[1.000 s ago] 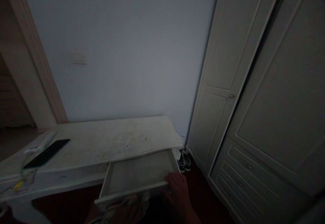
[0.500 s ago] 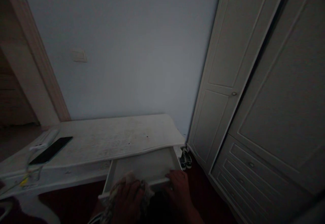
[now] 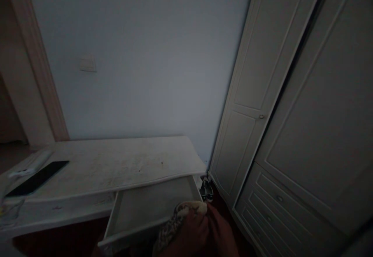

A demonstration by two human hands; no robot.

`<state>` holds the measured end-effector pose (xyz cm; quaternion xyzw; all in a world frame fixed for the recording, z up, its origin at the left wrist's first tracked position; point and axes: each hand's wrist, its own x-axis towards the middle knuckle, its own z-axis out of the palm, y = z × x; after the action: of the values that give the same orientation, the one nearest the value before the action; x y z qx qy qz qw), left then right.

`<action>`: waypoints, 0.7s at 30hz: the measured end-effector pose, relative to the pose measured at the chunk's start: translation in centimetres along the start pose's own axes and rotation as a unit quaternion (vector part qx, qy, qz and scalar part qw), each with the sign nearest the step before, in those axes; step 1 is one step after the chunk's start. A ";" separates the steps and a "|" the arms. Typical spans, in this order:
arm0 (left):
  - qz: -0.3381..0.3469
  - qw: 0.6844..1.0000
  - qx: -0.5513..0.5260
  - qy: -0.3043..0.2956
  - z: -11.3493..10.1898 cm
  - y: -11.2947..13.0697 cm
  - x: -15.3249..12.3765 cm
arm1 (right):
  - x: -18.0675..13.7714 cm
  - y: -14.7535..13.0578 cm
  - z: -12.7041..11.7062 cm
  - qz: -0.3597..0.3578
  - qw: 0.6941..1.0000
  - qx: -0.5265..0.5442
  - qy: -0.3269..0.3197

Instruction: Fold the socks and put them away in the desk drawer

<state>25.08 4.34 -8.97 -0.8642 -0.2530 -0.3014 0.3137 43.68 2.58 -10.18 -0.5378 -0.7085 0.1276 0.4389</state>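
Note:
A white table [image 3: 116,167] stands against the wall with its right drawer [image 3: 140,206] pulled open; the inside looks bare. My left hand [image 3: 190,229] is closed around a patterned cloth [image 3: 179,215], held over the drawer's front right corner. My right hand [image 3: 223,229] lies just to the right of it, close to the same corner, and its fingers are hidden behind the cloth and the left hand. The room is dim.
A black phone [image 3: 36,177] and a long white object [image 3: 27,166] lie at the table's left end. A tall white wardrobe [image 3: 291,113] with lower drawers fills the right side. Shoes [image 3: 206,190] sit on the floor between table and wardrobe. A door frame [image 3: 35,62] is at left.
My left hand has carried the cloth up from below the drawer and rightward to its front right corner. My right hand has slipped back from the drawer's front edge.

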 end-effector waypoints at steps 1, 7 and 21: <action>0.010 1.000 -0.001 -0.006 0.8 0.5 0.1 | 0.0 -0.1 -0.2 0.018 1.000 0.018 -0.013; 0.001 1.000 -0.019 -0.018 1.8 1.8 1.9 | 2.4 -1.5 -1.9 0.108 0.992 0.055 -0.040; 0.046 0.999 -0.009 -0.002 -0.9 1.9 0.1 | 2.6 -5.0 -1.8 0.104 0.971 0.200 -0.078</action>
<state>26.06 2.44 -9.09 -0.8783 -0.2110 -0.2866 0.3191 41.70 2.42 -4.64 -0.4982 -0.6408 0.3537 0.4649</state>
